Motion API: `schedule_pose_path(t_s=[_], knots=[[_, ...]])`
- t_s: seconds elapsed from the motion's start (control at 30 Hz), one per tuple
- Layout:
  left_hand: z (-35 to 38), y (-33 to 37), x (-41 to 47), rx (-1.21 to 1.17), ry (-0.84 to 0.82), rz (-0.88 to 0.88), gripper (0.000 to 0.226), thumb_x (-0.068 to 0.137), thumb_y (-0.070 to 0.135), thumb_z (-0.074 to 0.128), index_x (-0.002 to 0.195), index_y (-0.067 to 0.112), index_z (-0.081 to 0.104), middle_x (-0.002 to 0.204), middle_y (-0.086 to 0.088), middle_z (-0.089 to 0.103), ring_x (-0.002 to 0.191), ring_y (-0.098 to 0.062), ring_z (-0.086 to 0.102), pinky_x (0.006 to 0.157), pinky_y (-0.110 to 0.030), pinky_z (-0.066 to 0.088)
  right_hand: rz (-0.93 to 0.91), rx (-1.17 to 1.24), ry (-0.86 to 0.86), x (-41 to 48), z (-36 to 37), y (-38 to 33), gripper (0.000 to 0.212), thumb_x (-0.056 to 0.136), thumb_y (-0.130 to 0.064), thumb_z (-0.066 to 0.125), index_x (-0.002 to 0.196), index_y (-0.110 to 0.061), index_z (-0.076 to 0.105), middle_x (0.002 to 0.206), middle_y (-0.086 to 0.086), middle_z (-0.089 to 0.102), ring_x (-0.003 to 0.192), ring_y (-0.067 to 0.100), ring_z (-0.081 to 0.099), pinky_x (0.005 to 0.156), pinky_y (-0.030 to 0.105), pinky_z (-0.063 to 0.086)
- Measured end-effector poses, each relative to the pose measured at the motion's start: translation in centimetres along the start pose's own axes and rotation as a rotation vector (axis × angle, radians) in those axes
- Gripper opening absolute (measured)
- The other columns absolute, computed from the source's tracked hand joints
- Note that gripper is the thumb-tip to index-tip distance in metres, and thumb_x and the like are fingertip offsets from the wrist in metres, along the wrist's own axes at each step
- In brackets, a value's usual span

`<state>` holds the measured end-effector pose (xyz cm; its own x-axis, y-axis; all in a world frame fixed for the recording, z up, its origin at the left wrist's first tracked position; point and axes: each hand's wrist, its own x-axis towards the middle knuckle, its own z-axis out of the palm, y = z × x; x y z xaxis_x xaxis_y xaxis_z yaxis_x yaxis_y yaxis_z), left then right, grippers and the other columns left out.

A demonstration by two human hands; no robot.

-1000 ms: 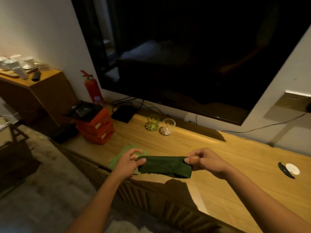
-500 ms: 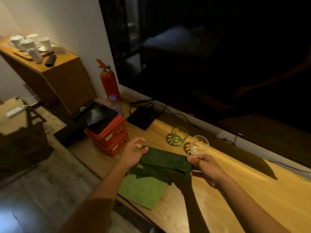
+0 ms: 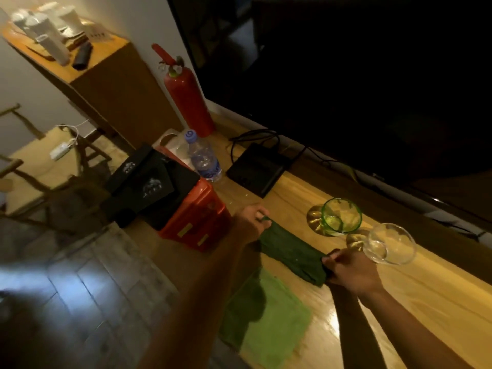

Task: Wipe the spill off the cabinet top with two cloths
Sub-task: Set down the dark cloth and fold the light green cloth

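A folded dark green cloth (image 3: 292,254) is stretched between my two hands just above the wooden cabinet top (image 3: 426,302). My left hand (image 3: 250,222) pinches its far left corner. My right hand (image 3: 351,270) grips its right end. A light green cloth (image 3: 269,326) lies flat on the cabinet top near the front edge, below the dark one and partly hidden by my left forearm. I cannot make out a spill on the wood.
A green glass (image 3: 342,215) and a clear glass (image 3: 390,245) stand just beyond my right hand. An orange box (image 3: 197,222), a water bottle (image 3: 203,158), a black device (image 3: 255,169) and a red fire extinguisher (image 3: 186,91) crowd the left end. A large dark TV (image 3: 372,75) hangs behind.
The view has swung left and tilted. The dark cloth has come closer to the two glasses and now sits past the light green cloth. Both hands keep their hold.
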<state>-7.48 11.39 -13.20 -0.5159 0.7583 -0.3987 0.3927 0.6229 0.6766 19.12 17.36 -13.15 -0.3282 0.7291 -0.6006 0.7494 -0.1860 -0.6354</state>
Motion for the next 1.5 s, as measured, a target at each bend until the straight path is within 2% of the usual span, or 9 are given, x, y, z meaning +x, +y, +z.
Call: schedule_pose_path(t_s=[0.17, 0.27, 0.5, 0.67, 0.83, 0.97, 1.07, 1.2, 1.5], knots=[[-0.4, -1.4, -1.0, 0.096, 0.047, 0.087, 0.029, 0.079, 0.005, 0.075, 0.106, 0.009, 0.067, 0.099, -0.005, 0.068, 0.088, -0.019, 0.063, 0.076, -0.025, 0.051, -0.26, -0.55, 0.179, -1.2, 0.5, 0.0, 0.022, 0.09, -0.041, 0.067, 0.103, -0.025, 0.057, 0.087, -0.001, 0.062, 0.073, 0.02, 0.062, 0.059, 0.032, 0.052], [-0.8, -2.9, -3.7, 0.095, -0.023, 0.067, 0.038, 0.082, 0.004, 0.07, 0.118, 0.006, 0.06, 0.106, -0.013, 0.068, 0.098, -0.024, 0.063, 0.09, -0.029, 0.048, -0.352, -0.515, 0.236, -2.9, 1.7, 0.0, 0.035, 0.087, -0.042, 0.069, 0.107, -0.023, 0.048, 0.101, 0.002, 0.057, 0.079, 0.021, 0.057, 0.06, 0.031, 0.047], [0.8, -7.8, -11.9, 0.089, -0.127, -0.132, 0.033, 0.08, 0.021, 0.078, 0.109, 0.013, 0.065, 0.095, 0.003, 0.064, 0.09, -0.015, 0.062, 0.075, -0.023, 0.05, -0.209, -0.51, -0.042, -7.9, 6.8, 1.3, 0.048, 0.081, -0.068, 0.062, 0.101, -0.025, 0.054, 0.09, -0.001, 0.067, 0.078, 0.02, 0.064, 0.066, 0.032, 0.052], [2.6, -8.7, -15.0, 0.144, -0.12, -0.063, 0.028, 0.077, 0.017, 0.08, 0.088, 0.017, 0.054, 0.078, 0.002, 0.059, 0.09, -0.027, 0.063, 0.079, -0.026, 0.042, -0.172, -0.265, -0.078, -10.5, 8.7, 2.4, 0.04, 0.084, -0.047, 0.073, 0.105, -0.014, 0.065, 0.074, -0.005, 0.068, 0.064, 0.004, 0.062, 0.06, 0.021, 0.042], [0.4, -6.1, -17.3, 0.116, -0.233, 0.112, 0.081, 0.074, 0.017, 0.082, 0.144, 0.022, 0.042, 0.141, -0.008, 0.048, 0.129, -0.026, 0.048, 0.107, -0.041, 0.042, -0.23, 0.0, -0.061, -15.1, 7.9, 2.0, 0.017, 0.084, -0.033, 0.077, 0.081, -0.03, 0.061, 0.074, -0.014, 0.065, 0.063, -0.009, 0.058, 0.054, 0.01, 0.04], [-0.6, -0.7, -21.3, 0.146, -0.476, 0.513, 0.095, 0.071, 0.01, 0.078, 0.144, 0.054, 0.035, 0.162, 0.013, 0.01, 0.147, -0.011, 0.013, 0.116, -0.037, 0.028, -0.399, -0.025, -0.044, -20.9, 5.4, 1.2, 0.023, 0.081, -0.028, 0.079, 0.077, -0.031, 0.056, 0.069, -0.013, 0.057, 0.062, -0.002, 0.052, 0.056, 0.015, 0.037], [0.2, 3.7, -24.9, 0.233, -0.639, 0.712, 0.065, 0.069, 0.011, 0.077, 0.125, 0.04, 0.059, 0.154, 0.003, 0.034, 0.141, -0.012, 0.029, 0.114, -0.037, 0.032, -0.403, 0.014, -0.024, -26.1, 2.3, 1.7, 0.018, 0.081, -0.024, 0.079, 0.086, -0.018, 0.063, 0.078, 0.002, 0.063, 0.069, 0.01, 0.056, 0.065, 0.033, 0.046], [2.8, 7.0, -29.4, 0.113, -0.845, 0.629, 0.024, 0.073, 0.025, 0.083, 0.092, 0.03, 0.07, 0.092, 0.01, 0.069, 0.089, -0.006, 0.066, 0.079, -0.038, 0.057, -0.305, 0.184, 0.08, -32.9, -2.1, 5.3, 0.017, 0.084, -0.018, 0.076, 0.095, -0.012, 0.065, 0.094, 0.018, 0.068, 0.085, 0.029, 0.065, 0.076, 0.044, 0.053], [13.7, 10.8, -36.1, 0.209, -0.835, 0.626, 0.015, 0.078, 0.025, 0.082, 0.088, 0.028, 0.072, 0.091, 0.009, 0.071, 0.088, -0.008, 0.065, 0.082, -0.035, 0.056, -0.098, 0.077, 0.14, -40.1, -9.2, 17.5, 0.016, 0.09, -0.012, 0.069, 0.105, -0.019, 0.073, 0.101, -0.003, 0.075, 0.096, 0.015, 0.069, 0.09, 0.042, 0.056]])
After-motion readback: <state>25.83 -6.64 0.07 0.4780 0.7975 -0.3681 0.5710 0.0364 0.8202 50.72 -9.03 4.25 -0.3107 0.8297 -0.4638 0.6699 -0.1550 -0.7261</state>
